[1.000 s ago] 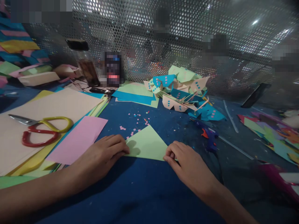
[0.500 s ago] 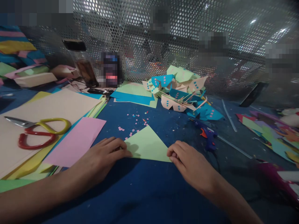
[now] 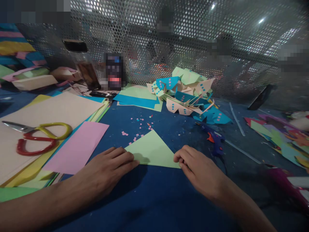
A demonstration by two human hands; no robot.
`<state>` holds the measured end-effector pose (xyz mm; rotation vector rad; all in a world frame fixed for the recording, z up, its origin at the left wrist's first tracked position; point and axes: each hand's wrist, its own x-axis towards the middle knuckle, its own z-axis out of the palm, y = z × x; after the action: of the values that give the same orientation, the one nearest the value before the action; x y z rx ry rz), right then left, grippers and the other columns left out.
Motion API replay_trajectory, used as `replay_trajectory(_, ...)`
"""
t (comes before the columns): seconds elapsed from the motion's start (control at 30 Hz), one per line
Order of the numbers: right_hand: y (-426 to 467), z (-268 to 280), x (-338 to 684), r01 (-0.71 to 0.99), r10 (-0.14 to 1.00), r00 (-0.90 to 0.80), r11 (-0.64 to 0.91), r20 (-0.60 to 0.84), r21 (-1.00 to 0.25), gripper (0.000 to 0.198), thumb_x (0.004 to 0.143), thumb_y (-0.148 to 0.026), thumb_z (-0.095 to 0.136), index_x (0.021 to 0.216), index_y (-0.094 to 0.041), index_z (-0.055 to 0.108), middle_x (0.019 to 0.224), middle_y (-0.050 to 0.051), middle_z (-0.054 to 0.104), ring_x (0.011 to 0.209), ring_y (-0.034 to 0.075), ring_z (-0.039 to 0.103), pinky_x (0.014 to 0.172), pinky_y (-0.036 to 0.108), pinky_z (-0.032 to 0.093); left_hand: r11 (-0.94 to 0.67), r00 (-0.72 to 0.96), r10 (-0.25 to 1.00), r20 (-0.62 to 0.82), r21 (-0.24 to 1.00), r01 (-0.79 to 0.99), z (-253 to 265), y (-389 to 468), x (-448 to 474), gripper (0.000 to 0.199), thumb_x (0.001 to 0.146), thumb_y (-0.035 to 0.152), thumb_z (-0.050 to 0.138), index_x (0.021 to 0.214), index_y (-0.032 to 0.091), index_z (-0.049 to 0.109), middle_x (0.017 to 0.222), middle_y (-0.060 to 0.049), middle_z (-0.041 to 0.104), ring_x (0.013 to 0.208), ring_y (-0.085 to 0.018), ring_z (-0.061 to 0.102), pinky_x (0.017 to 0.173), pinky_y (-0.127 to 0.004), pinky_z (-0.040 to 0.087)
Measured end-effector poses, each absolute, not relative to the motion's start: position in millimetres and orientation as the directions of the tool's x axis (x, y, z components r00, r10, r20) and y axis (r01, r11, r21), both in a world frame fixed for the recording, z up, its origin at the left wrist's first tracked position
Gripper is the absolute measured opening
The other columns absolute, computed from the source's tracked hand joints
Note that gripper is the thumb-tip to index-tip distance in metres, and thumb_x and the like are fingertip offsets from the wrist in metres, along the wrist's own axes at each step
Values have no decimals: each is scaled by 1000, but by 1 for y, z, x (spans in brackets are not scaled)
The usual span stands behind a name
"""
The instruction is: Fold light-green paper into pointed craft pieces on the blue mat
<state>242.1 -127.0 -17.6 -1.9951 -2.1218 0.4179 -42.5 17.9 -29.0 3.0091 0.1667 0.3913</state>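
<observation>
A light green sheet of paper [image 3: 153,148], folded into a triangle, lies flat on the blue table with its point facing away from me. My left hand [image 3: 108,172] covers the left corner, fingers together and curled, their tips pressed on the paper by the folded edge. At the right corner, my right hand [image 3: 199,172] has thumb and curled fingers closed on the paper. Tiny pink and blue paper squares [image 3: 125,133] are scattered just beyond the triangle. Left of my left hand is a pink sheet of paper [image 3: 77,148].
Scissors [image 3: 26,130] with red and yellow handles rest on a paper stack [image 3: 65,104]. A heap of cut paper shapes [image 3: 176,106] sits at the back. Right of it are a blue glue gun [image 3: 218,143] and a clear glue stick [image 3: 242,151]. A bottle [image 3: 88,75] stands back left.
My left hand has shifted slightly right and nearer me along the folded edge. My right hand has barely moved, and the green triangle stays in place.
</observation>
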Motion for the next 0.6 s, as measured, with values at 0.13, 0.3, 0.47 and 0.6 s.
replay_trajectory(0.13, -128, -18, 242, 941, 996, -77, 58, -45, -332, 28, 90, -4, 43, 103, -24, 58, 101, 3, 60, 87, 18, 57, 77, 34, 44, -995, 972, 104, 210, 33, 99, -25, 13, -38, 49, 90, 4, 43, 134, 21, 53, 98, -7, 65, 84, -22, 56, 76, -34, 44)
replay_trajectory(0.3, -127, -18, 240, 945, 998, -66, 64, 3, -320, 28, 89, -3, 44, 101, -23, 59, 100, 3, 61, 86, 18, 57, 75, 33, 42, -992, 967, 121, 224, 0, 125, -24, 10, -33, 48, 90, 9, 51, 134, 26, 53, 94, -5, 63, 80, -20, 55, 73, -33, 43)
replay_trajectory(0.47, -121, -15, 223, 933, 990, -32, 78, 135, -350, 27, 91, -3, 43, 100, -21, 61, 101, 4, 62, 93, 20, 55, 79, 35, 39, -990, 968, 127, 218, -34, 137, -27, 10, -30, 35, 94, 24, 57, 129, 26, 57, 93, -6, 63, 80, -22, 54, 70, -35, 42)
replay_trajectory(0.6, -119, -14, 205, 913, 952, -189, 260, 240, -313, 23, 98, -14, 48, 113, -23, 62, 104, 5, 62, 95, 20, 53, 80, 35, 37, -989, 967, 130, 218, -38, 141, -30, 9, -31, 32, 94, 27, 57, 127, 26, 59, 92, -6, 63, 80, -23, 54, 69, -35, 42)
